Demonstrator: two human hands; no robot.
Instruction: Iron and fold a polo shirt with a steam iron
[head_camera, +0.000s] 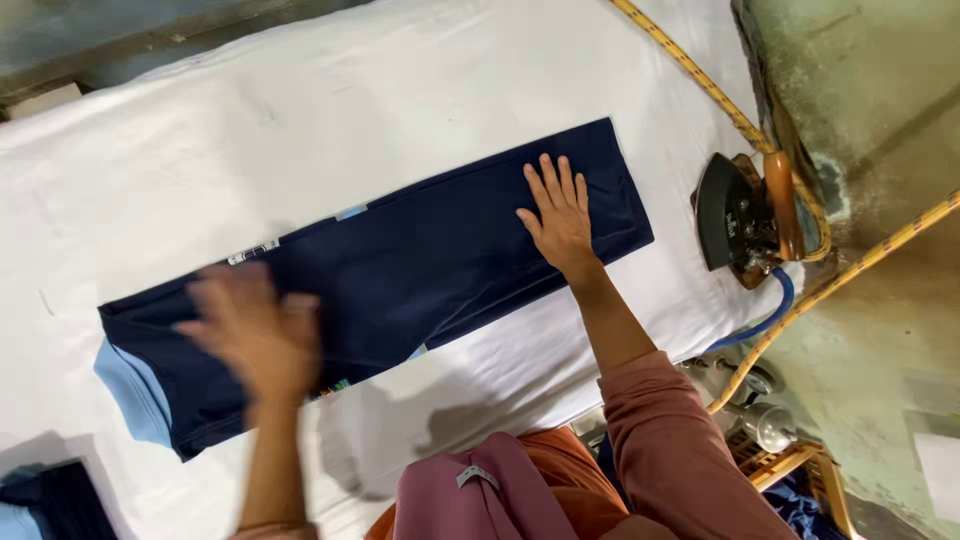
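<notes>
A navy garment (400, 270) folded into a long strip lies across the white padded ironing table (300, 120). Its left end shows a light blue band (125, 385). My right hand (558, 215) lies flat with fingers spread on the right end of the garment. My left hand (255, 335) is blurred with motion above the left part of the garment, fingers apart and nothing in it.
A black iron with a wooden handle (745, 215) stands at the table's right edge, with a blue cord (765, 320) and a yellow braided cable (700, 85) running from it. More dark cloth (55, 500) lies at the bottom left. Concrete floor lies to the right.
</notes>
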